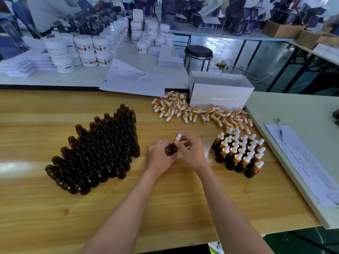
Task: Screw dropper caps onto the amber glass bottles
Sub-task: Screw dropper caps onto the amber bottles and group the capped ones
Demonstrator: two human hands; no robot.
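We have one amber bottle (173, 149) upright between our hands, low over the wooden tabletop (55, 208) and between the two standing groups. Our left hand (161, 154) curls its fingers round the glass body. Our right hand (190, 151) pinches the dropper cap (178, 137) at its collar, with the white bulb standing clear above the fingertips. We cannot tell whether the thread has caught, because our fingers cover the neck.

To do this well, we judge, we should hold the glass steady and plumb, set the cap square on the neck, and turn only the collar, never the soft bulb. A cap started askew would likely cross-thread, so we should back off if it binds and stop once it sits snug.

On our left the open bottles (99, 149) stand packed against one another, and a careless forearm could topple a row. On our right the capped bottles (240, 153) stand close together, so the finished one should go at their near edge without knocking them. The loose caps (192, 110) lie heaped beyond, against a white box (220, 90), and we reach them past the capped group. Papers (302, 162) with a pen (280, 130) lie far right, and white jars (82, 48) stand well behind the work
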